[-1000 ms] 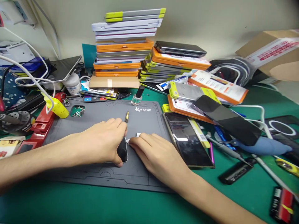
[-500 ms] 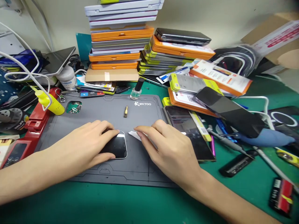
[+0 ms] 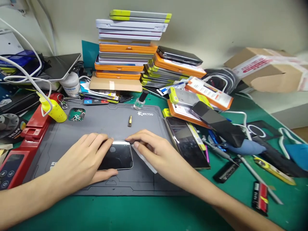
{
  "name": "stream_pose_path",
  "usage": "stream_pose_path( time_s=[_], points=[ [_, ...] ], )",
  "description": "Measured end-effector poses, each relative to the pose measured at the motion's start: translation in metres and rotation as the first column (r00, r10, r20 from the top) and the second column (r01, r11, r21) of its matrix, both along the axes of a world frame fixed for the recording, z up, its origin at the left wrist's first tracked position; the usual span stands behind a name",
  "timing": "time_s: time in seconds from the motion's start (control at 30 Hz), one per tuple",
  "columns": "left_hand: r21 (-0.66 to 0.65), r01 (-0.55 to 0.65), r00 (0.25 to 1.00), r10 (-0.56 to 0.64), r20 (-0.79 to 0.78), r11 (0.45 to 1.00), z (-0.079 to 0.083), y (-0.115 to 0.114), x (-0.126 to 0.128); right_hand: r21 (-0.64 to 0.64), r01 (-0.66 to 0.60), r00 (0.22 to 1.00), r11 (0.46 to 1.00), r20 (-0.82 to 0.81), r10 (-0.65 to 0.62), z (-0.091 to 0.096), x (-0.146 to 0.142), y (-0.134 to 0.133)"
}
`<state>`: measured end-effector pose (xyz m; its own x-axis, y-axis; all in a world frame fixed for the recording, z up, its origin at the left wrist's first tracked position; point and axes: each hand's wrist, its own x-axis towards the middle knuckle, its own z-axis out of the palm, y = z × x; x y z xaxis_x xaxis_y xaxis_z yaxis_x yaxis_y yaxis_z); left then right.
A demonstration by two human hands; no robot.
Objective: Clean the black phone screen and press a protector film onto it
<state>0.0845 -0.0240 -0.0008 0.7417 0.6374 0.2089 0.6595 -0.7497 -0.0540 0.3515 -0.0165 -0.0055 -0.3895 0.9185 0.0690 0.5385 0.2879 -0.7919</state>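
A black phone with a silver rim lies screen up on the grey work mat. My left hand grips its left part, fingers over the top edge and thumb along the bottom edge. My right hand rests just right of the phone, fingertips touching its top right corner. A white sheet lies under my right hand, partly hidden by it.
A small brass bit and a glass bottle sit on the mat's far side. A second dark phone lies at the mat's right edge. Stacked orange and grey boxes stand behind. Tools and cables crowd the right; a red case is at left.
My left hand slid back, uncovering more of the phone's screen. My right hand moved left onto the phone's top right corner, over the white sheet.
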Motion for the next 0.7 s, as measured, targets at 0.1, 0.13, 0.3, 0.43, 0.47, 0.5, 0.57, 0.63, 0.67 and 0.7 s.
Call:
stream_pose_path(
  time_s=[0.1, 0.13, 0.3, 0.43, 0.47, 0.5, 0.57, 0.63, 0.67, 0.7],
  points=[
    [0.052, -0.003, 0.999, 0.005, -0.033, 0.999, -0.002, -0.002, 0.001, -0.092, 0.007, 1.000, 0.996, 0.002, -0.007, 0.006, 0.000, 0.009],
    [0.066, -0.004, 0.999, 0.007, -0.037, 0.998, -0.003, -0.002, 0.002, -0.126, 0.008, 1.000, 0.992, 0.001, -0.008, 0.008, 0.000, 0.011],
    [0.119, -0.006, 1.000, 0.007, -0.012, 0.993, -0.008, -0.002, 0.004, -0.288, -0.009, 0.999, 0.958, -0.049, -0.005, 0.016, 0.001, 0.019],
    [0.146, -0.018, 0.999, 0.023, -0.029, 0.989, -0.012, -0.003, 0.005, -0.315, -0.020, 0.993, 0.949, -0.114, -0.017, 0.012, 0.002, 0.014],
    [0.146, -0.019, 0.999, 0.024, -0.032, 0.989, -0.012, -0.002, 0.005, -0.305, -0.002, 0.992, 0.952, -0.120, -0.037, 0.010, 0.002, 0.012],
    [0.142, -0.019, 0.999, 0.024, -0.035, 0.990, -0.012, -0.002, 0.005, -0.293, 0.020, 0.991, 0.956, -0.124, -0.059, 0.008, 0.002, 0.010],
    [0.130, -0.016, 0.999, 0.021, -0.038, 0.991, -0.012, -0.002, 0.005, -0.277, 0.048, 0.989, 0.960, -0.123, -0.085, 0.005, 0.002, 0.009],
    [0.116, -0.019, 0.999, 0.024, -0.044, 0.993, -0.012, -0.002, 0.005, -0.282, 0.048, 0.990, 0.958, -0.114, -0.083, 0.003, 0.002, 0.009],
    [0.114, -0.017, 0.999, 0.023, -0.045, 0.993, -0.011, -0.002, 0.005, -0.283, 0.051, 0.990, 0.958, -0.110, -0.085, 0.003, 0.002, 0.010],
    [0.113, -0.012, 0.999, 0.017, -0.042, 0.994, -0.011, -0.002, 0.005, -0.283, 0.055, 0.990, 0.957, -0.108, -0.089, 0.003, 0.002, 0.010]
  ],
)
